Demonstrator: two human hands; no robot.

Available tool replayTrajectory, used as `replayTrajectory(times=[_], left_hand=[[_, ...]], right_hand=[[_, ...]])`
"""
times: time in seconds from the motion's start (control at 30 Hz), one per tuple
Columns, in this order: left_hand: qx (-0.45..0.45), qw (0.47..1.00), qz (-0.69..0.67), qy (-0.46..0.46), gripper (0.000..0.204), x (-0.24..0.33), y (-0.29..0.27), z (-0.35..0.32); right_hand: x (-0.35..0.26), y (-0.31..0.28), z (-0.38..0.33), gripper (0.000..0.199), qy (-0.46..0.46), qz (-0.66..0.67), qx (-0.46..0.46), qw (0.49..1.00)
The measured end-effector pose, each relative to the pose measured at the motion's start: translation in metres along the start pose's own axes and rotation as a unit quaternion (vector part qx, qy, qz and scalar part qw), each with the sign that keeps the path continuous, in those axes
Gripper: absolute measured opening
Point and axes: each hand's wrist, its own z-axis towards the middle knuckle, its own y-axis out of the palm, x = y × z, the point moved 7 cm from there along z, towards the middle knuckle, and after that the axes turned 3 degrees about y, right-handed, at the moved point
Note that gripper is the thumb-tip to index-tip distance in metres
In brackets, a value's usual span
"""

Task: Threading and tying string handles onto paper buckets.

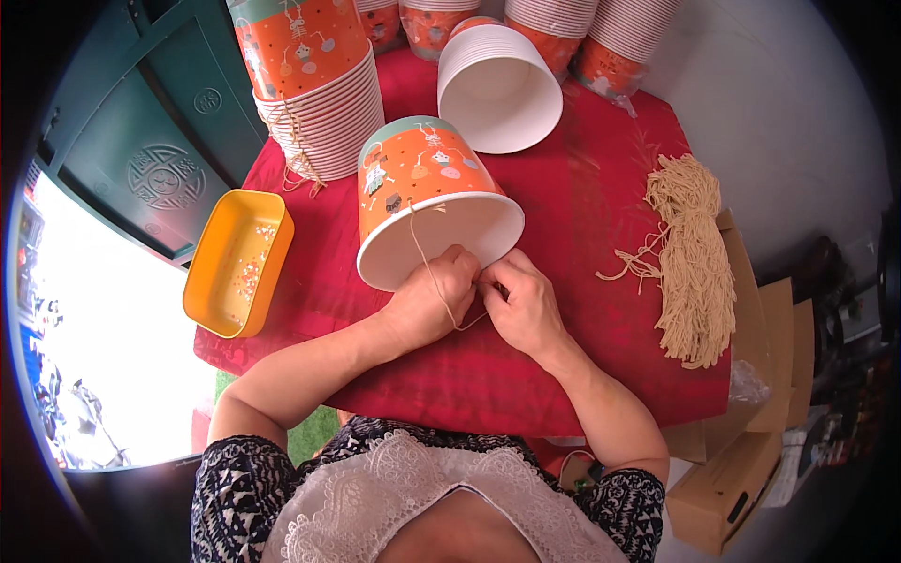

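Note:
An orange paper bucket (413,174) with a green band and cartoon figures lies tilted, its white opening toward me. A tan cord (419,242) comes from one side of its rim, hangs across the mouth and loops below my hands. My left hand (439,293) is closed at the near rim, partly inside the opening. Beside it, my right hand (518,302) pinches at the rim, fingertips meeting the left ones. The cord's end seems to run between the fingers, but they hide most of it.
Nested buckets (319,113) with cords stand at the back left, near an empty-mouthed white stack (497,94). More wrapped stacks line the back. A yellow tray (235,267) with small beads sits left. A tan cord bundle (693,263) lies right, above cardboard boxes (732,488).

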Motion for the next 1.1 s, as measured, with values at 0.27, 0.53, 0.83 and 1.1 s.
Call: replayTrajectory(times=[0.27, 0.53, 0.83, 1.1], left_hand=[[0.038, 0.991, -0.11, -0.067, 0.009, -0.011, -0.011, 0.006], [0.028, 0.966, -0.193, -0.172, 0.007, -0.025, -0.006, 0.008], [-0.003, 0.959, -0.227, -0.171, 0.009, -0.027, 0.0, 0.007], [0.024, 0.957, -0.239, -0.16, 0.006, -0.026, -0.002, 0.005]], right_hand=[[0.009, -0.019, 0.006, 0.005, 0.05, -0.025, 0.004, 0.998], [-0.019, -0.032, 0.003, 0.01, -0.029, -0.108, 0.115, 0.987], [-0.023, -0.014, -0.004, 0.021, -0.053, -0.031, 0.111, 0.992], [-0.011, 0.002, -0.004, 0.019, 0.0, 0.03, 0.055, 0.998]])
